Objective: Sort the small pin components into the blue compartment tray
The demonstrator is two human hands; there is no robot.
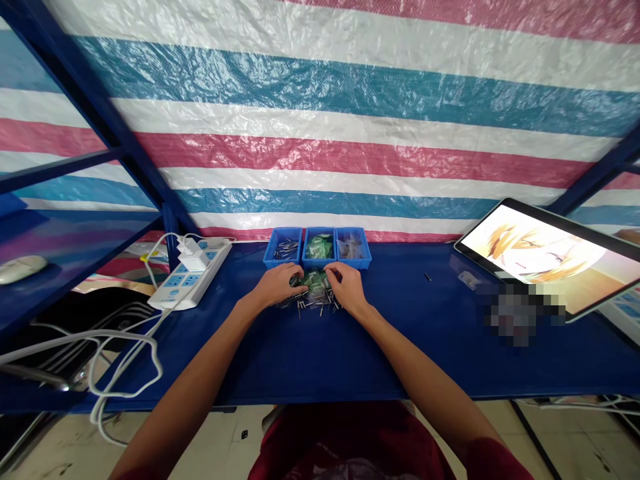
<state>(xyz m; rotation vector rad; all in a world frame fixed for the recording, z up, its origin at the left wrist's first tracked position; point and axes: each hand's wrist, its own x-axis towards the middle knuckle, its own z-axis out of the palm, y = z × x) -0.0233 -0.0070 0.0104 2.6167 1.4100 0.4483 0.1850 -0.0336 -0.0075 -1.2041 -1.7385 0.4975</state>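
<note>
My left hand (280, 285) rests at the left side of a pile of metal pins and small green packets (316, 288), its fingers curled round something I cannot make out. On the pile's right side, my right hand (347, 288) has thumb and forefinger pinched together; what they hold is too small to tell. Just behind the pile stand three joined blue bins: the left bin (267, 256) holds metal pins, the middle bin (320, 263) holds green packets, and the right bin (367, 256) holds clear packets.
A white power strip (204, 273) with plugs and cables lies to the left. On the right a tablet (545, 257) leans up, with a small clear bag (469, 279) and a single pin (427, 277) nearer the middle. A white mouse (23, 269) sits on the left shelf.
</note>
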